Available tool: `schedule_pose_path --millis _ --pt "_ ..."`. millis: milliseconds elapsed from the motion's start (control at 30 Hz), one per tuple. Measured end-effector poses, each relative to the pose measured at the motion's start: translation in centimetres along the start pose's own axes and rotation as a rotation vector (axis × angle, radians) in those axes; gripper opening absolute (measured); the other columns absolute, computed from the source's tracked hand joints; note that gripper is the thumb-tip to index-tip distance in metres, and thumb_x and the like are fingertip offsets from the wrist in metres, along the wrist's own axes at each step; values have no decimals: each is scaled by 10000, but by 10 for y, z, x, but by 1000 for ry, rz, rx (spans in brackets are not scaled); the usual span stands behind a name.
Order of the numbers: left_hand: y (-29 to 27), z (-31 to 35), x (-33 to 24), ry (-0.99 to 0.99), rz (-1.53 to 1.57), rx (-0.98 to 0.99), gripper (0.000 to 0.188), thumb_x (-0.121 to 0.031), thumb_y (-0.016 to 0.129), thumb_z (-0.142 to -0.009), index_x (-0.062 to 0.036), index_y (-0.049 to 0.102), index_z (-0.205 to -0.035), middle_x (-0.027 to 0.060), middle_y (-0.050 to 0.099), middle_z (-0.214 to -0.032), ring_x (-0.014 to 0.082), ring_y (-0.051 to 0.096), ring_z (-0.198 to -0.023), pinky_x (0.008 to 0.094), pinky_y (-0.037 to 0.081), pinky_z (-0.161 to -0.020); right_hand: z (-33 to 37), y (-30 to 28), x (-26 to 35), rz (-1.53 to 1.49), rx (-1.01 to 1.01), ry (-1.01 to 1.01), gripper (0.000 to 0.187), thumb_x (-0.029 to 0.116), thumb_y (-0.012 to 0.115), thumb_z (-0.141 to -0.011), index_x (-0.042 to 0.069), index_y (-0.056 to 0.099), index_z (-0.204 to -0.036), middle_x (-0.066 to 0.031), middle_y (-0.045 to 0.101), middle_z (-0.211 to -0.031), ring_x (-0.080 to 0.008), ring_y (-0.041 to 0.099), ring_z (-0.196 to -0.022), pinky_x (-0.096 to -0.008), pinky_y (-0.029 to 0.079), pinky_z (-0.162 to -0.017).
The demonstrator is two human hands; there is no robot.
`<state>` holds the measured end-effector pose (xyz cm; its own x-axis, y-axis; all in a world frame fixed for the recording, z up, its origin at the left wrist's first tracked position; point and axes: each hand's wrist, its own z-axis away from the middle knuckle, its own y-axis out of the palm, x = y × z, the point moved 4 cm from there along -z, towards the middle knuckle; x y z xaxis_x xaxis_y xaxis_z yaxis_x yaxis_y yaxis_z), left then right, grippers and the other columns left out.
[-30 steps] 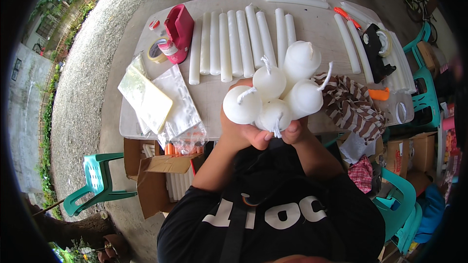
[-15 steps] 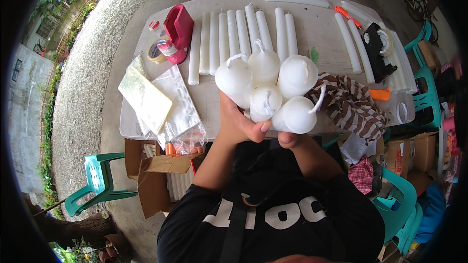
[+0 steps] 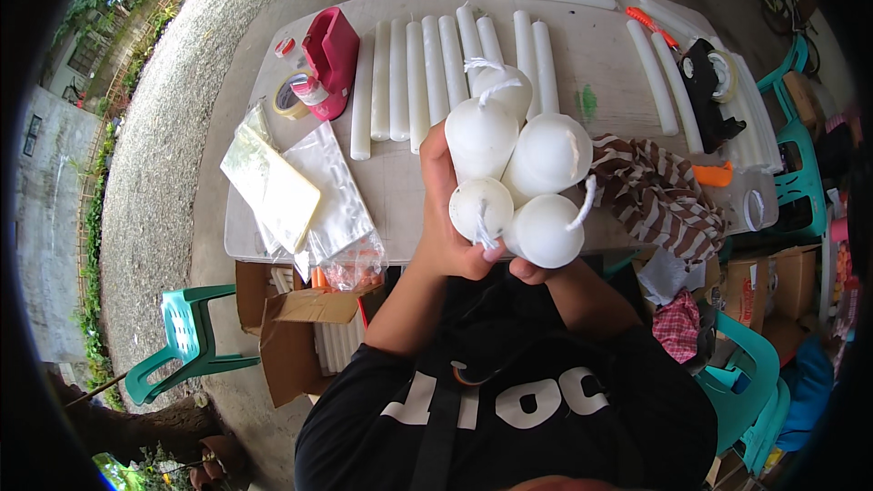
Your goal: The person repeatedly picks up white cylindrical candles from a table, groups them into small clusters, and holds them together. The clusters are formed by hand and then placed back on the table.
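Observation:
A bundle of several white candles [image 3: 546,155] is held upright in front of me, rounded tops and wicks toward my face. My left hand [image 3: 446,223] wraps its left side, thumb along the near candle. My right hand [image 3: 538,271] grips from below at the right; mostly its thumb shows, the other fingers hidden behind the candles. Beyond the bundle, more white candles [image 3: 397,82] lie side by side in a row on the table [image 3: 609,73]. Left of that row are clear plastic bags [image 3: 332,186], a pink holder [image 3: 333,50] and a tape roll [image 3: 291,95].
Right of the bundle lie a brown striped cloth [image 3: 659,195], a black tape dispenser [image 3: 706,95] and an orange-handled cutter [image 3: 651,25]. More candles line the far right edge. An open cardboard box [image 3: 286,345] of candles stands below the near-left edge, beside a green chair [image 3: 186,336].
The candles have shifted within my grip: the left one has moved right and bunched tighter, partly covering the rear one. My left hand has moved slightly right and now shows more of its fingers.

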<state>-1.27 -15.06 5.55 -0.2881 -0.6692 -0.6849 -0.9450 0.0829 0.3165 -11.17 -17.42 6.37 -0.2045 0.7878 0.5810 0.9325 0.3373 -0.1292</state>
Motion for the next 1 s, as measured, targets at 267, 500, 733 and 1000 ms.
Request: schedule_pose_path --millis 267,500,733,1000 --pt "-18 23 -4 -247 -137 -44 1046 -400 766 -636 9 162 -1385 190 377 -1334 272 422 -1228 410 351 -1016 16 4 5 -142 18 295 1000 458 715 -643 -15 293 -1417 -201 394 -1362 -337 401 -1242 -442 307 -1046" --pt "-39 21 -13 -286 -425 -38 701 -273 837 -587 38 523 -1131 111 604 -1032 199 582 -962 328 479 -835 44 1 -3 40 -61 215 684 169 749 -685 24 445 -1280 -172 506 -1202 -330 503 -1135 -429 403 -964" --pt "-12 7 -11 -290 -429 -86 569 -198 735 -702 35 507 -1168 119 619 -1028 198 592 -958 336 478 -844 38 -1 -3 86 -281 246 583 91 715 -717 14 468 -1239 -167 539 -1125 -333 552 -1035 -414 450 -874" --pt "62 -56 48 -650 -121 20 483 -233 661 -784 16 492 -1163 135 599 -1016 207 598 -881 368 496 -768 28 -95 13 -168 -452 570 505 55 617 -806 12 412 -1266 -38 515 -933 -85 499 -788 -254 441 -710"
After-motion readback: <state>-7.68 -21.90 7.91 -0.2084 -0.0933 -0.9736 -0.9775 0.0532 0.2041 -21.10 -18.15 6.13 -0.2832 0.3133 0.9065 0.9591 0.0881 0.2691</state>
